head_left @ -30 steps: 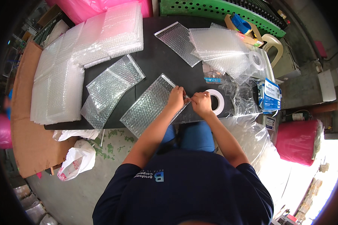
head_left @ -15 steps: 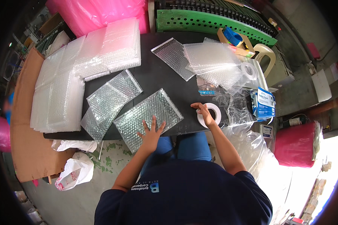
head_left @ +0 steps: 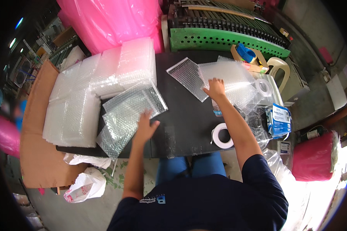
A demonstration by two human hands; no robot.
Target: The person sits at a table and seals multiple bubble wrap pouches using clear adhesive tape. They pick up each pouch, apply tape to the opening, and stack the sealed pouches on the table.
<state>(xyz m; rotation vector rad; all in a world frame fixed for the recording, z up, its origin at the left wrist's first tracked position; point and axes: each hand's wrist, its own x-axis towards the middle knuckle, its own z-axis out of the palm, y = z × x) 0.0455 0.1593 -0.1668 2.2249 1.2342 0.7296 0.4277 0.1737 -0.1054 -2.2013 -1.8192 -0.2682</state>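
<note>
The right hand [head_left: 215, 87] lies flat, fingers spread, on the near left corner of a loose pile of clear bubble-wrap sheets [head_left: 235, 82] at the far right of the black desk [head_left: 189, 123]; it presses the top sheet and clamps nothing. The pile spreads away from that hand toward the right and back, so the right arm is plainly the nearer one to it. Just left of that hand, touching or nearly touching the pile's edge, lies a single bubble-wrap bag [head_left: 186, 77], its long axis running diagonally from far left to near right. The left hand [head_left: 144, 125] is open too, fingers apart, resting on the near right edge of two finished bubble-wrap bags [head_left: 129, 113] that lie overlapping at the desk's left front, tilted, the lower one hanging over the desk edge. The wrap is clear, shiny and dimpled, and looks light and limp. A white tape roll [head_left: 221, 135] lies flat near the front edge, beside the right forearm. Tall stacks of bags [head_left: 92, 88] stand further left.
</note>
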